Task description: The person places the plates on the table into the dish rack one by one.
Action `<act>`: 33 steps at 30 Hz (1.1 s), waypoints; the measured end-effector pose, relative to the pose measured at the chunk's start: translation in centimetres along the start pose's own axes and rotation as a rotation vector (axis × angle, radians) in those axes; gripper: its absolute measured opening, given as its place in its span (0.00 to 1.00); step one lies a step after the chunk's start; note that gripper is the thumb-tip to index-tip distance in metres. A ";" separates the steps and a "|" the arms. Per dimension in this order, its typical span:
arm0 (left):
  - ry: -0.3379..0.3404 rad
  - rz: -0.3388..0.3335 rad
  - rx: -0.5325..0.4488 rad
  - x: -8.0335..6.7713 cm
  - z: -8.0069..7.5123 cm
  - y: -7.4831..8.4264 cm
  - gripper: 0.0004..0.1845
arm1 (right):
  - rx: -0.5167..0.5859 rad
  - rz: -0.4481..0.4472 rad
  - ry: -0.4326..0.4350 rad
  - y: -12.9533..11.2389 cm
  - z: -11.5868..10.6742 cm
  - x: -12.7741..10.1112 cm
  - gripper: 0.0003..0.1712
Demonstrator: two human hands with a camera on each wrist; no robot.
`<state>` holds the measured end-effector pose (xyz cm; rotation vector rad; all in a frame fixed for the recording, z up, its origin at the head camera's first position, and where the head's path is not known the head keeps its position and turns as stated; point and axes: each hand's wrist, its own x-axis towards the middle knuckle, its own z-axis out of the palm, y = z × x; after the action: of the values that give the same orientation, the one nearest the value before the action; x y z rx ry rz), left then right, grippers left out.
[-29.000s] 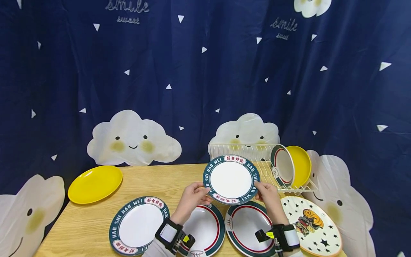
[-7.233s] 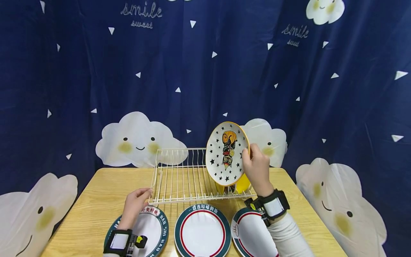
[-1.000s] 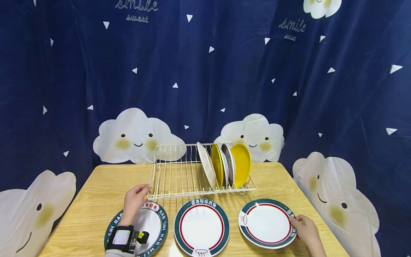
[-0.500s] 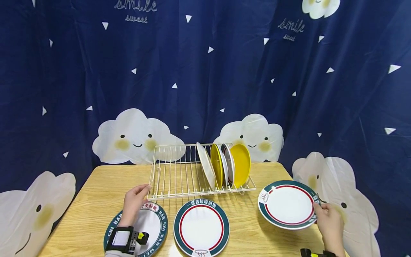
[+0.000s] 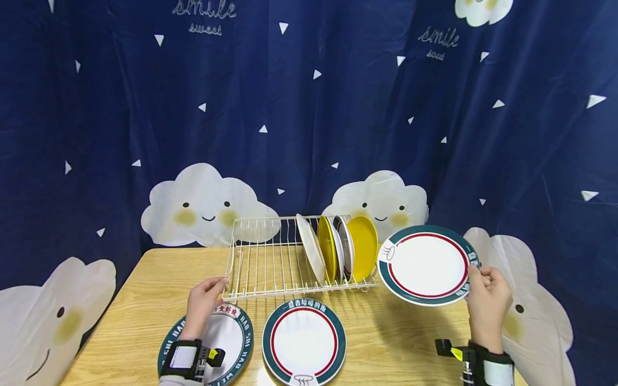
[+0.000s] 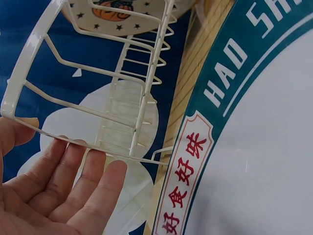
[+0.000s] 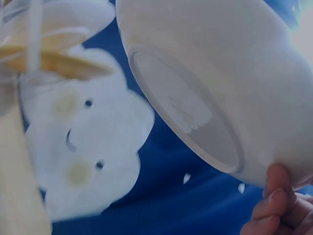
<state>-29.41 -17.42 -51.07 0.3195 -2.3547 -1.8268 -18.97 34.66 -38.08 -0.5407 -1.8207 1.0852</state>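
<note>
A person's right hand (image 5: 487,300) grips a red-ringed plate (image 5: 425,265) by its rim, lifted beside the rack (image 5: 260,257). Four plates (image 5: 338,249) stand racked; two (image 5: 304,343) lie on the bench near the left hand (image 5: 205,303), whose relaxed fingers touch the rack's corner.

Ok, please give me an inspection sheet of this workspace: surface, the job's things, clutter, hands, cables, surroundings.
Surface: wooden table, bare wood between the plates.
Job's things: red-ringed plate lifted beside the rack; four plates stand on edge in the rack's right part.
Clutter: two plates lie flat, a lettered plate and a centre plate.
Hands: right hand grips the lifted plate's rim; left hand touches the rack's front left corner with straight fingers.
Cables: nothing seen.
Surroundings: blue curtain with clouds behind the table.
</note>
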 end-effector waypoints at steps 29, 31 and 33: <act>0.005 0.019 -0.001 2.2 0.4 -3.2 0.35 | 0.040 -1.006 -0.074 -17.7 15.1 -7.1 0.11; 0.023 0.016 0.002 3.4 0.9 -4.9 0.35 | 0.001 -1.067 -0.080 -18.2 16.0 -7.7 0.12; 0.054 -0.001 0.007 4.6 1.3 -6.5 0.34 | -0.050 -1.121 -0.086 -18.6 16.9 -8.3 0.12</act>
<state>-33.63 -18.88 -57.75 0.3658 -2.3262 -1.7870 -28.25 11.40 -29.40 0.4994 -1.7971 0.2802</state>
